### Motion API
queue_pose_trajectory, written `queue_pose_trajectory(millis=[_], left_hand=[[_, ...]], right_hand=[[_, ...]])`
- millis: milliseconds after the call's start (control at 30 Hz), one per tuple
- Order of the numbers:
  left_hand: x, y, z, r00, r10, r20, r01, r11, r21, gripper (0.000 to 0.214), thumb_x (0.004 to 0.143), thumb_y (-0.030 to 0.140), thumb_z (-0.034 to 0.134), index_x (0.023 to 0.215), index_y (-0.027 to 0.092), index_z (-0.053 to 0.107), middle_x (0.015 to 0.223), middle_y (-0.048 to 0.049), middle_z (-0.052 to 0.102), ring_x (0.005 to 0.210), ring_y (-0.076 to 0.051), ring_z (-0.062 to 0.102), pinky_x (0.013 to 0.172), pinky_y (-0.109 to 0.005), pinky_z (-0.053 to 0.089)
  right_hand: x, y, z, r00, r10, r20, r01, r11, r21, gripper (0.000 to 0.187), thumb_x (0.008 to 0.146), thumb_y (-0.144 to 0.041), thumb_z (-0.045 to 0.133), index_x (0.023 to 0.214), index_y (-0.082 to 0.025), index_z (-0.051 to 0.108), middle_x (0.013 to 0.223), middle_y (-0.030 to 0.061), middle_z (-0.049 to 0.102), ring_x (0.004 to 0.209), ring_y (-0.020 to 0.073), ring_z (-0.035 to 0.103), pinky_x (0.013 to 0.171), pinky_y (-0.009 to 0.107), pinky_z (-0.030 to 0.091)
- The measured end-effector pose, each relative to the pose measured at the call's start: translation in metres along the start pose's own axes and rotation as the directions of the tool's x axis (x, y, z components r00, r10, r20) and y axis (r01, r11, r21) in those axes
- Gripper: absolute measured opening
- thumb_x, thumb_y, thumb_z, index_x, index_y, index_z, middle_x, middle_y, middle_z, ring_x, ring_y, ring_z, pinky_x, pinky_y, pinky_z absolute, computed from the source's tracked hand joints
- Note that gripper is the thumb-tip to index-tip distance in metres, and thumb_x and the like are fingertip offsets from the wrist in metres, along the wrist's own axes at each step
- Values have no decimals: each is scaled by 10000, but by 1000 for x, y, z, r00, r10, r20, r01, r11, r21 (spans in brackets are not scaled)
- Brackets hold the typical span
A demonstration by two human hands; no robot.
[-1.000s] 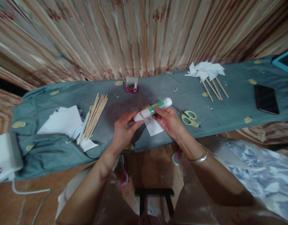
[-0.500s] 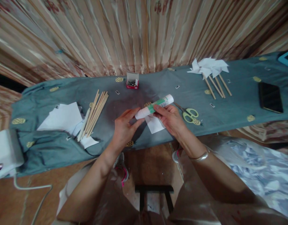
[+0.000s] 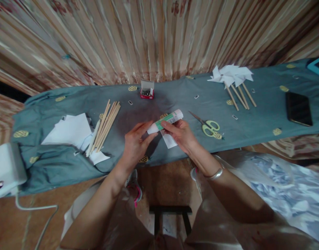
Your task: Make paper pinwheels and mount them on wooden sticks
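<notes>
Over the middle of the cloth, a white glue stick (image 3: 171, 119) with a green label slants up to the right. My right hand (image 3: 180, 133) is closed around its body, thumb across the label. At the lower left end, my left hand (image 3: 137, 139) pinches the white cap (image 3: 152, 128) between thumb and fingers. A piece of white paper (image 3: 170, 140) lies beneath, partly hidden by the right hand. Green-handled scissors (image 3: 206, 125) rest on the cloth just right of that hand, blades toward the upper left.
Wooden sticks (image 3: 105, 128) and white paper sheets (image 3: 71, 130) lie at left. A small red box (image 3: 147, 93) of metal pins stands open at the back. Paper pinwheels (image 3: 232, 74) on sticks and a black phone (image 3: 299, 108) are at right. A white device (image 3: 8, 170) sits far left.
The right hand and the glue stick body have moved left and slightly down toward the left hand. The visible length of the glue stick is shorter; the left hand has barely moved.
</notes>
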State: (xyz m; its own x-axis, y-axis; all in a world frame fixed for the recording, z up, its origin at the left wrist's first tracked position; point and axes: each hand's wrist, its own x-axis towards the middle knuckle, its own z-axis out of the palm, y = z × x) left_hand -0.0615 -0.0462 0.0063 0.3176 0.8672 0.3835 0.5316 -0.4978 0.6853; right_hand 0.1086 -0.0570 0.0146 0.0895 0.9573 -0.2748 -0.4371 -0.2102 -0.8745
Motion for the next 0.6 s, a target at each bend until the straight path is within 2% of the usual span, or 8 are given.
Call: queue_pose_trajectory(millis=[200,267,367,433,467,533,600], left_hand=[[0,0,-3,993,-114,24,116,986,-122,357,842,460,701,1074,193,746,986,-60,752,849,-188,694,775,-280,541],[0,-4,-8,986,-165,3,164,980,-114,335,843,431,695,1062,184,749,963,-55,751,818,-183,687,742,-273,530],[1,-17,-20,972,-229,-45,231,972,38,289,837,377,684,1038,182,753,950,-51,753,821,-194,685,747,-285,518],[1,-30,-30,967,-245,-75,254,954,161,270,840,367,668,1022,186,753,921,-55,747,819,-213,687,746,-309,520],[0,-36,-35,966,-246,-77,257,943,211,262,841,373,661,991,180,755,894,-63,741,799,-223,686,739,-326,525],[0,-47,-43,973,-229,-32,227,924,309,287,863,405,636,988,172,748,898,-81,734,805,-246,681,761,-376,537],[-1,-51,-46,992,-126,-27,126,908,400,358,878,449,628,1045,148,727,983,-119,727,927,-293,667,851,-445,531]], right_hand=[[0,4,3,997,-40,72,46,995,-89,420,521,-485,893,751,-204,681,721,-20,717,660,131,636,649,265,516],[2,1,-6,994,-90,60,99,984,-150,440,577,-506,860,848,-216,669,763,-17,724,698,139,656,672,268,519],[2,-5,-31,973,-228,33,226,916,-331,371,702,-475,782,943,-227,648,820,-3,736,748,153,672,686,277,515],[-1,-10,-49,953,-295,64,284,801,-527,223,801,-404,695,910,-213,660,791,12,724,716,161,657,685,300,509],[-5,-12,-57,941,-325,94,310,716,-626,166,836,-364,653,889,-208,669,803,23,724,714,168,651,693,315,509],[-14,-16,-71,903,-388,186,378,512,-771,141,880,-296,583,900,-203,688,830,36,720,750,186,651,741,348,512],[-23,-18,-80,870,-403,284,421,309,-853,163,896,-256,554,936,-200,701,812,44,713,779,210,653,765,373,516]])
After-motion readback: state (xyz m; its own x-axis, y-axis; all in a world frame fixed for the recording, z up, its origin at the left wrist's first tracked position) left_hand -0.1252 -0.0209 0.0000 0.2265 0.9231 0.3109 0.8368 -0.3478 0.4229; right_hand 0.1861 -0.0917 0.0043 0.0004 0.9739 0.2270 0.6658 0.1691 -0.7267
